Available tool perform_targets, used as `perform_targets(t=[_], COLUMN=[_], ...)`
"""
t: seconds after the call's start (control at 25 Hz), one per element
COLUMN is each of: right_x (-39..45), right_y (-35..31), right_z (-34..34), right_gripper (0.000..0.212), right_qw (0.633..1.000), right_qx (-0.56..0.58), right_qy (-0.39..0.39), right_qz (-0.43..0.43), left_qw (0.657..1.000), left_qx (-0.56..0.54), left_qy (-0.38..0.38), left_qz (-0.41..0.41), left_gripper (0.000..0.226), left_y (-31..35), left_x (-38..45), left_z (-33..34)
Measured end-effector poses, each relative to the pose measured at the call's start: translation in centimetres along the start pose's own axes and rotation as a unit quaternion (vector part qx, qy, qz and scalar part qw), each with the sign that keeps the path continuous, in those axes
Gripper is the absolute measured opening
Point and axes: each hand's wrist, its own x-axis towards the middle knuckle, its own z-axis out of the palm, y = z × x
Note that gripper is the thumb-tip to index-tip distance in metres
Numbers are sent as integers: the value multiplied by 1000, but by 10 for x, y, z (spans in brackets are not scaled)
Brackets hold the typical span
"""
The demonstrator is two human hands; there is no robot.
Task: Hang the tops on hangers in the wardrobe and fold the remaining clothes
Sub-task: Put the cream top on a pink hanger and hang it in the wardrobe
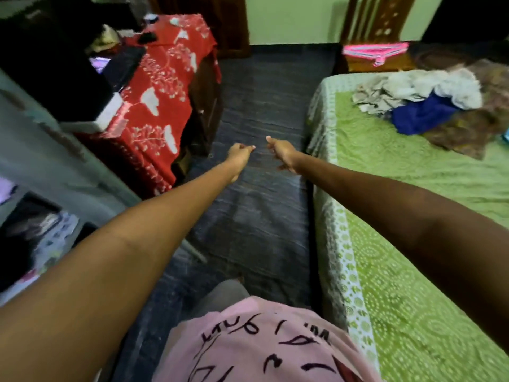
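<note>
Both arms reach forward over the dark floor (264,111) in the middle of the frame. The left hand (239,158) is curled into a loose fist, fingers (249,148) closed on nothing that can be seen. The right hand (282,155) is just beside it, apart from it, thumb up and fingers curled in; it too holds nothing visible.

The clothes (421,96) lie in a heap at the upper right of the frame, on the bed (399,205) with its green patterned cover. The heap is white and grey pieces on top, a blue piece (421,115) in front and a brown patterned one to the right. It is well apart from both hands. Behind the bed, at the top right, a pink garment (376,52) lies on a wooden stand.

In the upper left stands a desk under a red cloth (162,92) with white prints, carrying dark things and a white box (111,113). At the left edge is a grey panel (55,161), and below it shelves (33,238) with blurred clothes. The panel and the desk narrow the floor on the left; the bed bounds it on the right.

At the bottom is the person's pink shirt (264,346) with dark lettering.
</note>
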Motion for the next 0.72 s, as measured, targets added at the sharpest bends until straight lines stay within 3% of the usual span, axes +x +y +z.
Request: perform_targets(t=[0.04,0.12,0.28,0.36,0.56,0.68,0.72], right_x=[12,36,76,88,128,157,170], right_y=[0,-6,-19,-26,-29,-29,-28], right_z=[-10,-29,-65,-79,-101,-121,-131], right_gripper=[38,39,30,29,45,41,41], right_qw=[999,995,980,970,954,941,936], right_qx=[10,35,81,114,105,136,149], right_qy=[31,88,173,209,270,292,299], right_qz=[4,15,46,59,82,103,108], left_qw=[1000,999,994,991,980,973,972], left_qx=[10,16,39,56,92,104,108], left_qy=[-12,-37,-79,-103,-164,-191,-199], left_qz=[6,22,57,61,64,71,68], left_gripper=[12,23,17,25,29,15,21], left_y=[12,35,71,88,125,146,152], left_x=[15,50,114,140,199,233,247], left_z=[12,30,51,54,69,90,101])
